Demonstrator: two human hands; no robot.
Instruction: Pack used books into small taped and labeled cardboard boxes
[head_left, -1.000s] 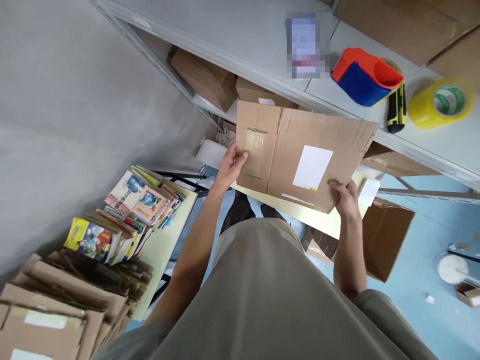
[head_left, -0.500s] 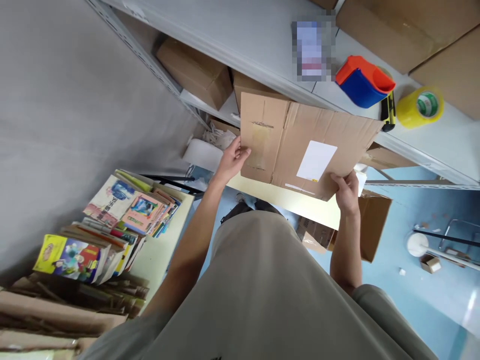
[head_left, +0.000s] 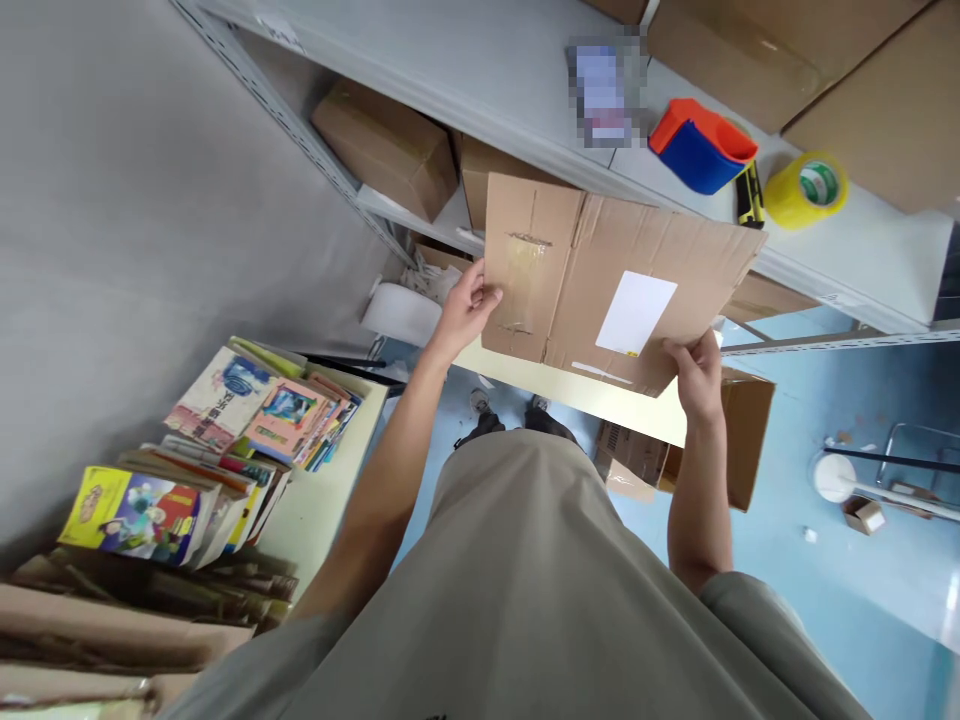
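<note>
i'm holding a flattened cardboard box (head_left: 600, 285) in the air in front of the shelf (head_left: 480, 70), left hand (head_left: 466, 312) gripping its left edge, right hand (head_left: 696, 368) clamping its lower right corner. hands well apart. yellow tape roll (head_left: 806, 188) is sitting near the shelf's front edge.

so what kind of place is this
Probably a stockroom or packing area. Grey metal shelving holds brown cardboard boxes, a yellow tape roll lies on top, and colourful books are stacked nearby. Both hands grip a flattened cardboard box.
</note>
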